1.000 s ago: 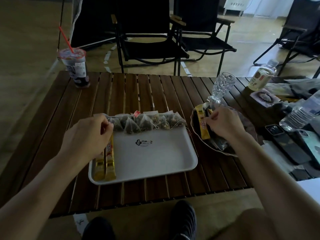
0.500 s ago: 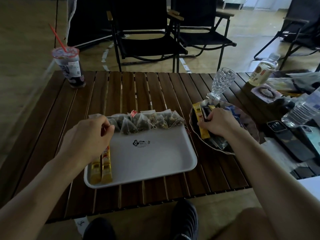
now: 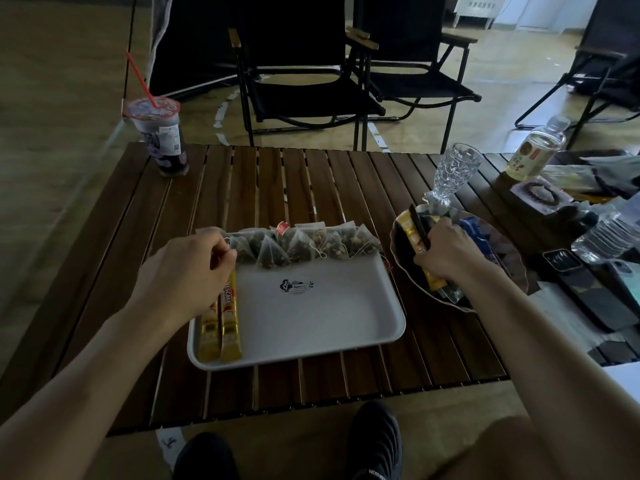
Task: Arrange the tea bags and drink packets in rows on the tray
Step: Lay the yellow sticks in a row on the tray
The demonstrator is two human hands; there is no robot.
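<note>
A white tray (image 3: 322, 323) lies on the slatted wooden table. Several pyramid tea bags (image 3: 298, 245) line its far edge in a row. Two yellow stick packets (image 3: 223, 327) lie side by side along the tray's left side. My left hand (image 3: 187, 271) covers their upper ends with curled fingers touching them. To the right, a dark scalloped dish (image 3: 512, 268) holds more packets. My right hand (image 3: 446, 251) is in the dish, fingers curled around a yellow and a black stick packet (image 3: 414, 233).
A lidded drink cup with a red straw (image 3: 161, 140) stands far left. A cut-glass goblet (image 3: 453, 171) stands just behind the dish. Bottles (image 3: 535, 150), phones (image 3: 588, 292) and clutter fill the right end. Black folding chairs (image 3: 304, 81) stand beyond the table.
My right hand has closed further around the packets in the dish and tipped them up a little. My left hand has stayed on the yellow packets' upper ends.
</note>
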